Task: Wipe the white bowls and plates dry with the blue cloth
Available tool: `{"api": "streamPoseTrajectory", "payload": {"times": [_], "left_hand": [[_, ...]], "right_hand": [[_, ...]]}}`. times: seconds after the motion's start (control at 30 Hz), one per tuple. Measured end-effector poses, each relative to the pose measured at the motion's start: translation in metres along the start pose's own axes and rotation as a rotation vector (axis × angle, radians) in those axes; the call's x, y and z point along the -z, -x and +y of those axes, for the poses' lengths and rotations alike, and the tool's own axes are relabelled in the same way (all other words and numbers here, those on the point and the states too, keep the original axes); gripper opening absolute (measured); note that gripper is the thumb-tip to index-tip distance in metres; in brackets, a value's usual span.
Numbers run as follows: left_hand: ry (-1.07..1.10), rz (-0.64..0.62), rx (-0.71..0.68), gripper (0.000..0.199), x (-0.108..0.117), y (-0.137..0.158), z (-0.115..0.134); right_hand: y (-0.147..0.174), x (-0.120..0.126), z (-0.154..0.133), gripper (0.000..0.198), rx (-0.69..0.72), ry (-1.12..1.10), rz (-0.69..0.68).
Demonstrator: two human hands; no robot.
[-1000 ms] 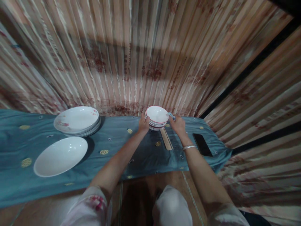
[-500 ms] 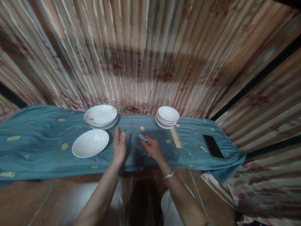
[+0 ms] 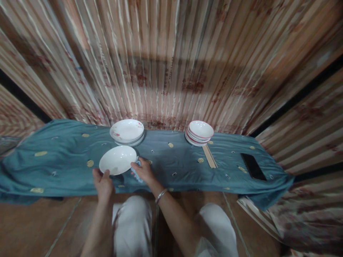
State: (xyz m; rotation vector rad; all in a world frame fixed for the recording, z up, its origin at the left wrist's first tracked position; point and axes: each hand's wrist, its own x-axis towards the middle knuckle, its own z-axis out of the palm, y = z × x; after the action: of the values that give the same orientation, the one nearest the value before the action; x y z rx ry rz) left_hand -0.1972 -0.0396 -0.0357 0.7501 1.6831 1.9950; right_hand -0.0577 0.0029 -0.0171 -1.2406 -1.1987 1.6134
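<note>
A wide white bowl (image 3: 118,159) is between my two hands at the near side of the table, its near edge slightly raised. My left hand (image 3: 104,184) grips its lower left rim, thumb on top. In my right hand (image 3: 144,170), which wears a silver bangle on the wrist, a small light-blue cloth (image 3: 137,172) is pinched against the bowl's right rim. Just behind the bowl stands a stack of white plates (image 3: 127,130) with red flower prints.
On the right stands a stack of small red-rimmed bowls (image 3: 200,130), with wooden chopsticks (image 3: 209,156) in front of it. A black phone (image 3: 253,166) lies farther right. The teal cloth (image 3: 72,164) covers the table; a patterned curtain (image 3: 160,78) hangs behind.
Both hands have moved left to the white bowl. The left hand has taken hold of its rim, and the right has brought the cloth against it. The view has shifted left.
</note>
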Motion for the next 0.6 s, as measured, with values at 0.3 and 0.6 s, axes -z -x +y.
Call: {"api": "streamPoseTrajectory", "payload": {"times": [0.3, 0.6], "left_hand": [[0.14, 0.023, 0.102, 0.054, -0.018, 0.018, 0.013], [0.204, -0.146, 0.178, 0.055, -0.061, 0.069, 0.026]], "right_hand": [[0.004, -0.008, -0.001, 0.017, -0.025, -0.047, 0.056], [0.045, 0.061, 0.002, 0.023, 0.126, -0.051, 0.231]]}}
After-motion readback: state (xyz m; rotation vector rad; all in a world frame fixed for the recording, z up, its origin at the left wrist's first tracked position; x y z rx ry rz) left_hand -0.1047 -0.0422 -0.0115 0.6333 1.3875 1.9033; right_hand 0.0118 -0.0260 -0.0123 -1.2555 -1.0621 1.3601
